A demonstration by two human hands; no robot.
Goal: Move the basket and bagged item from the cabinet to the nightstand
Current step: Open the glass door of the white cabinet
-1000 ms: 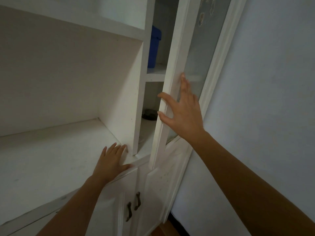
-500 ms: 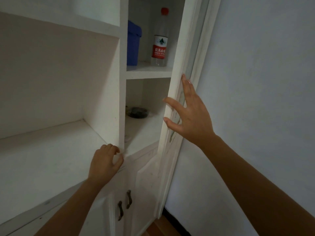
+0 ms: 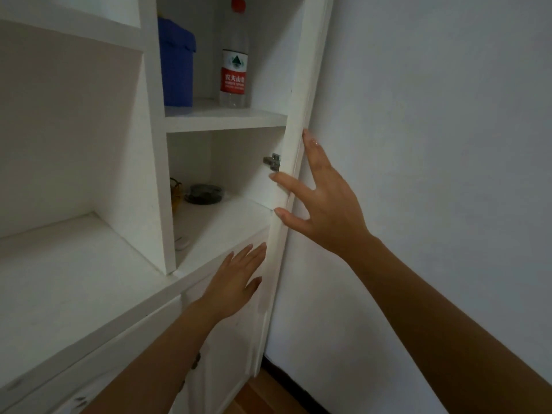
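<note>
The white cabinet stands open, its tall door swung back toward the wall. On the lower inner shelf a yellowish basket peeks out from behind the divider, mostly hidden. Beside it lies a dark item in clear wrapping. My right hand rests spread against the door's edge, thumb and fingers on either side of it. My left hand is flat and open just below the shelf's front lip, holding nothing.
A blue container and a red-labelled water bottle stand on the upper shelf. A wide bare shelf lies at left. Lower cabinet doors are below, a plain wall at right and wooden floor at the bottom.
The door has swung wide open under my right hand, revealing both inner shelves. My left hand has moved right from the divider's base and spread open.
</note>
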